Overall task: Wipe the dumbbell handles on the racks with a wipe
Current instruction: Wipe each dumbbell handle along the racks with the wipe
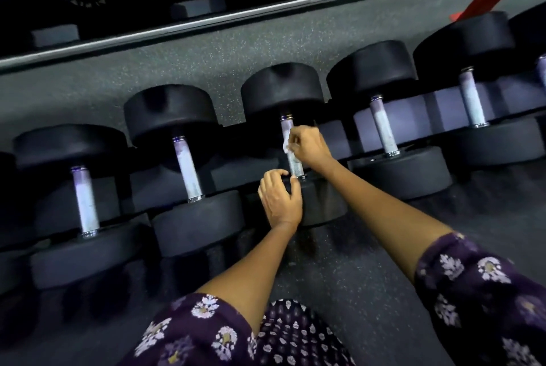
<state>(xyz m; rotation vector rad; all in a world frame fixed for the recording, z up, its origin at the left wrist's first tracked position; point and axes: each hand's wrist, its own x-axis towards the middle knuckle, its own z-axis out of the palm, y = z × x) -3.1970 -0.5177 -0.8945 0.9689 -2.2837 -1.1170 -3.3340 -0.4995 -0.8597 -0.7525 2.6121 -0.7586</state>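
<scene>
Five dumbbells sit in a row on the low rack (428,111). Right hand (308,146) pinches a small white wipe (288,146) against the middle dumbbell's handle (295,163), w/ fingers curled tight. Left hand (280,198) rests on the near black end of that dumbbell (322,203), fingers loose. Wipe looks tiny & bunched, so it could slip out, or miss the handle's back side.
</scene>
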